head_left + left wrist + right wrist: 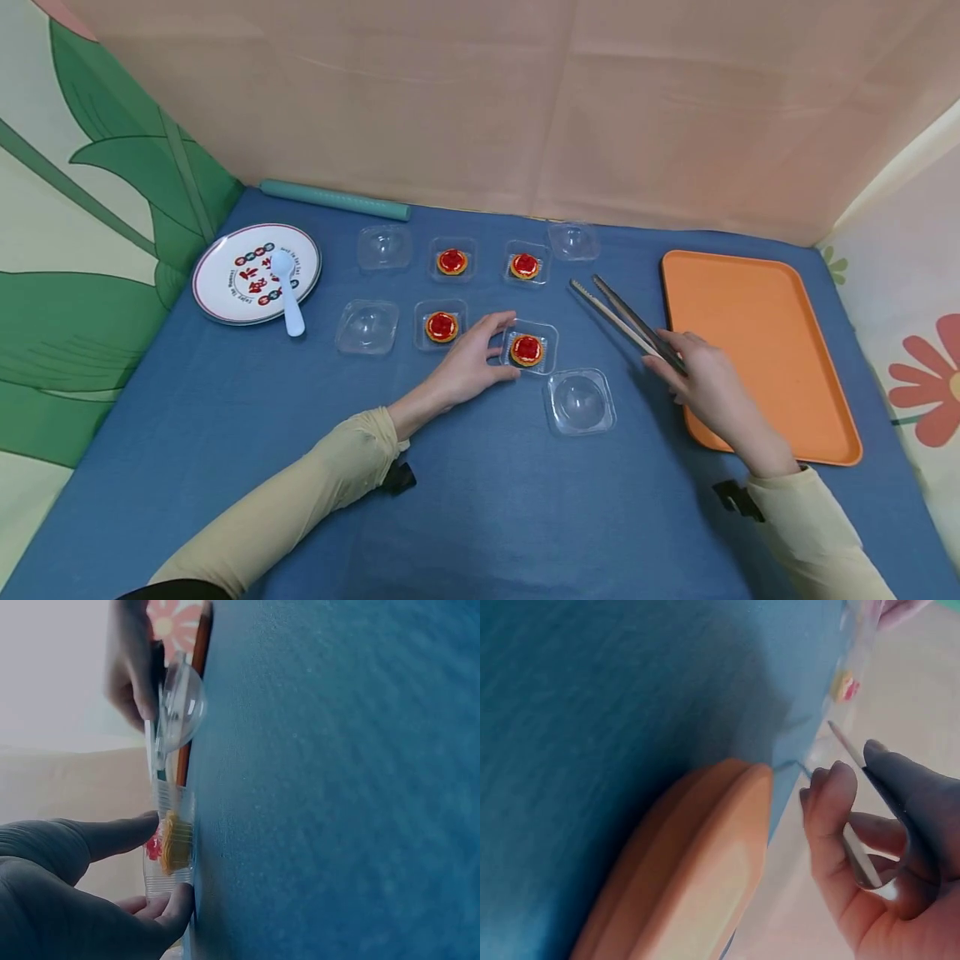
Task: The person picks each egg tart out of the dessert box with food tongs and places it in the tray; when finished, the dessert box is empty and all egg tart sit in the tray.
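Note:
My left hand (pixel 474 358) holds the left part of a clear plastic box (pixel 551 335), with the thumb at its near edge and a finger at its far edge. A small red-topped tart (pixel 527 350) sits in that box; its ridged yellow side shows in the left wrist view. My right hand (pixel 708 383) grips metal tongs (pixel 615 315) over the left edge of an orange tray (pixel 757 333). The tongs' tips point away to the left, apart, with nothing between them. A domed clear plastic lid (pixel 581 402) lies just right of and nearer than the held box.
Another tart (pixel 442 327) sits boxed left of my left hand; two more tarts (pixel 452 262) (pixel 524 267) stand behind. Clear lids (pixel 367 327) lie around them. A plate (pixel 217 283) with a white spoon (pixel 288 292) stands far left. A teal rolling pin (pixel 333 198) lies along the back.

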The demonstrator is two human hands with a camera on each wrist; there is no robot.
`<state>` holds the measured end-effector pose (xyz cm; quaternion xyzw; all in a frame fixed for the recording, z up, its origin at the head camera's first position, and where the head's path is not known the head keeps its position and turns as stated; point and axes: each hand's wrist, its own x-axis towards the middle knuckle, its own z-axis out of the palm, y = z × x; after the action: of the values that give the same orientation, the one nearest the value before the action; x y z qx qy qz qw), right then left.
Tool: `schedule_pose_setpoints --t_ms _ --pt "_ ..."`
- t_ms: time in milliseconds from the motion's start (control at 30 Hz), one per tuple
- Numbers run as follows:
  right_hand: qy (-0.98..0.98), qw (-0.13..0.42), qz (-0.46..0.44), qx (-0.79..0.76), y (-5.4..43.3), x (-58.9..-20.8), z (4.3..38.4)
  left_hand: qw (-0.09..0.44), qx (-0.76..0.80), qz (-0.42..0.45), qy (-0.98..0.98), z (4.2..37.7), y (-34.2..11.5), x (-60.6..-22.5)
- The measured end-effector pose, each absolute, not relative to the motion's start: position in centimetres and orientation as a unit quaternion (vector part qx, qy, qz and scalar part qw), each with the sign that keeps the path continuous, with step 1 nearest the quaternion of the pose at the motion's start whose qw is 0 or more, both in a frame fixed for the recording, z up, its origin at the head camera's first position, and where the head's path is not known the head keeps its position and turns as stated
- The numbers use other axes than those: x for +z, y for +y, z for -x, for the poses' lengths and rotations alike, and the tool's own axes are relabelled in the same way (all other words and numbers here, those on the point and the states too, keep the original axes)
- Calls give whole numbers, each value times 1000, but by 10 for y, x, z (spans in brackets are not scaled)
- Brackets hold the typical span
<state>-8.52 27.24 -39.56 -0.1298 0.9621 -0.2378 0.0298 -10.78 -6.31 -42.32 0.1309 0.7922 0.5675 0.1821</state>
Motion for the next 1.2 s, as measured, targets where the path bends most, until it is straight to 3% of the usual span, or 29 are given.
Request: schedule_pose_setpoints --t_ms 200,300,600,933,1200 --pt "960 -57 168 -218 275 -386 77 177 565 -125 796 107 -62 -424" --pt "956 -69 193 -211 274 -376 72 175 564 -123 798 107 -62 -424" --pt "943 -49 264 -197 263 -350 52 170 565 -126 797 108 -61 -423" --pt "958 1 251 -138 249 -337 47 164 558 -125 804 107 -62 -427" --pt "961 9 252 -115 241 -333 49 162 555 -130 805 106 -61 -427"
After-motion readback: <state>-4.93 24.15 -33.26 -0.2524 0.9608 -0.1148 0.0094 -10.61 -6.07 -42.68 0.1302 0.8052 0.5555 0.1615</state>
